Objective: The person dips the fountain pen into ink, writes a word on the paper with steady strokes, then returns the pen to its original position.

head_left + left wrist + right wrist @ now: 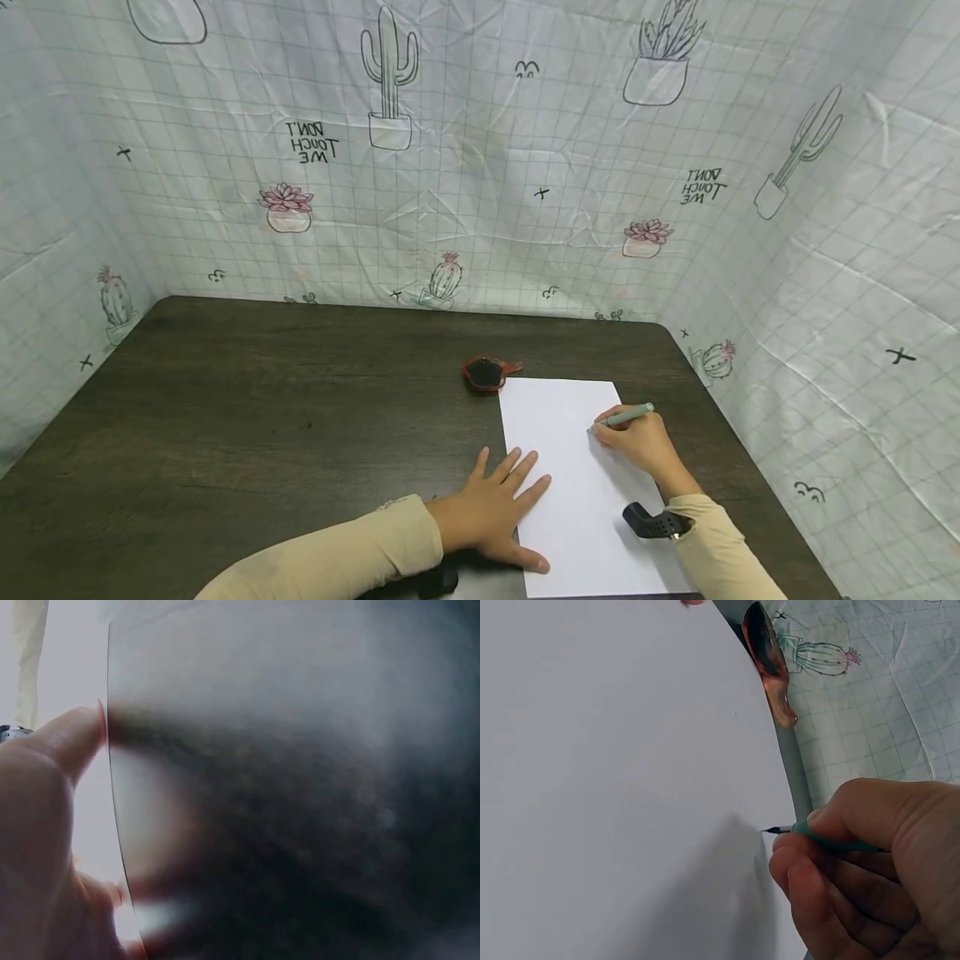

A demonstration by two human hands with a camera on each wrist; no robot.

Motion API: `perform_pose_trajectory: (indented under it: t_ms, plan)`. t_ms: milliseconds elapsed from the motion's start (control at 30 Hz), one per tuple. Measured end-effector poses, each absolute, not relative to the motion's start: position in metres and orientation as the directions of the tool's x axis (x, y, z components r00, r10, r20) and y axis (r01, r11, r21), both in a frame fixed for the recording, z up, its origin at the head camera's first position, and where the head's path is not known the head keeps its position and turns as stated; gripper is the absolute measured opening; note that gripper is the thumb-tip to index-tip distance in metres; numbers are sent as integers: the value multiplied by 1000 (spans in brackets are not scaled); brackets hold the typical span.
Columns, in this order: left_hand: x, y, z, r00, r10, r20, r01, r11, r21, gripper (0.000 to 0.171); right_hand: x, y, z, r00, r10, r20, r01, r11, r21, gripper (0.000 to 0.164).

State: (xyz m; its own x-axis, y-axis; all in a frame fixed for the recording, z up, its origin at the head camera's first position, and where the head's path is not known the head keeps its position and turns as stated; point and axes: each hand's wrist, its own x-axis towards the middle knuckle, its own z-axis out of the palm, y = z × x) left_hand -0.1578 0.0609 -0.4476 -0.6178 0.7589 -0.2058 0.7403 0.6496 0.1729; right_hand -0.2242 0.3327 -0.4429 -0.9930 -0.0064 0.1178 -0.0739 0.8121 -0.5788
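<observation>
My right hand (pixel 637 442) pinches a thin green paintbrush (pixel 628 414) over a white sheet of paper (pixel 570 517). In the right wrist view the brush's dark pointed tip shows close to the paper; I cannot tell if it touches. With fingers spread, my left hand (pixel 495 510) rests on the sheet's left edge, partly on the table. Beyond the paper's far left corner sits a small reddish-brown, spoon-shaped dish (pixel 780 701) with something black in its bowl (pixel 485 372). Much of the left wrist view is blurred and dark, with the left thumb (pixel 71 742) at its left side.
A dark wooden table (pixel 262 433) stretches away to the left of the paper. Hanging cloth (pixel 480 167) with a grid and cactus drawings encloses its back and sides. A black wrist device (pixel 652 522) sits at the right cuff.
</observation>
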Motion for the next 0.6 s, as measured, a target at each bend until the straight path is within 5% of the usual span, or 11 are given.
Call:
perform_pose_trajectory:
  t_ms: [600]
  plan:
    - [-160, 61, -451, -618, 754, -222, 732, 655, 188, 100, -230, 312, -443, -991, -76, 107, -126, 786, -605, 3]
